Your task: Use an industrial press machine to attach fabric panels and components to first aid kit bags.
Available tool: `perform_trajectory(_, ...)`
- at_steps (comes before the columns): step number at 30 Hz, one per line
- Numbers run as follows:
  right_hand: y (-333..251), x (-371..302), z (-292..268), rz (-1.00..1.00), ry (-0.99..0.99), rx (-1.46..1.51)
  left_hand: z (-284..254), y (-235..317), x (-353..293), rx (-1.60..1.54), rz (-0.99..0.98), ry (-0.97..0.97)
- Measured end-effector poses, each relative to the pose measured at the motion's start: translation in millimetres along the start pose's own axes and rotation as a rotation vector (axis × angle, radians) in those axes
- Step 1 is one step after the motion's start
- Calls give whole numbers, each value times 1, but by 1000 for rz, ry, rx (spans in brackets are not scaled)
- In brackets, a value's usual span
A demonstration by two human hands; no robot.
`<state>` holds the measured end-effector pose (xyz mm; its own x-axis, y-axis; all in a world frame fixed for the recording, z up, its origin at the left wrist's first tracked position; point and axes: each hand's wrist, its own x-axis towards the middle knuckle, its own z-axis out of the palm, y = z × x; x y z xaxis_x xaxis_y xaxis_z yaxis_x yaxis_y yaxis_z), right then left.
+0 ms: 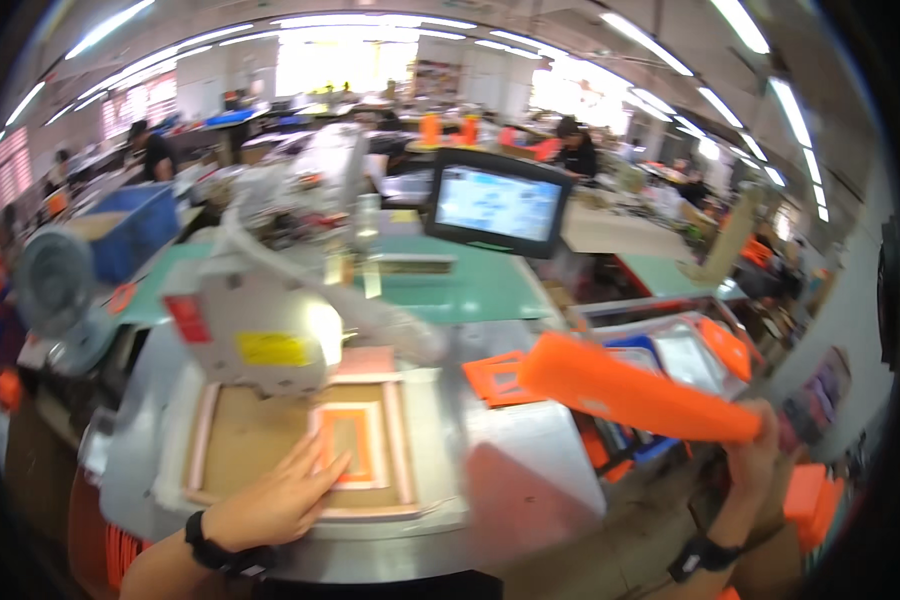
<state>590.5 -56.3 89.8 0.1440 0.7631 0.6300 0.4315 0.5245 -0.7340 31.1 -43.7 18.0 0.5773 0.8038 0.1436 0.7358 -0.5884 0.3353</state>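
Note:
My left hand lies over a brown board with a pale raised border, fingers stretched out. Its fingertips reach the left edge of an orange rectangular frame piece with a white rim, on the board's right part. Out to the right, my right hand grips one end of a long, flat, bright orange piece, held up in the air and smeared by motion. What that piece is made of, I cannot tell. Just behind the board stands a light grey machine head with red and yellow labels.
Flat orange pieces lie on the metal table, right of the board. Farther right, a bin holds blue and orange pieces. A monitor stands behind. A fan and blue crate are at left; people work farther back.

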Motion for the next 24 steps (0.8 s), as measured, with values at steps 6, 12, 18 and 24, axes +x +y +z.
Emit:
perform_trajectory(6, -63, -17, 128, -211, -441, 258, -61, 37, -74, -392, -83, 203)
perform_trajectory(12, -86, -19, 227, -221, -811, 274, -78, 39, -127, -52, -161, 259)
perform_trajectory(18, -65, -6, 283, -230, -1052, 317, -88, 5, -127, -110, -216, 399)
perform_trajectory(24, -51, -1, 310, -188, -1078, 312, -96, -23, -116, -132, -219, 359)
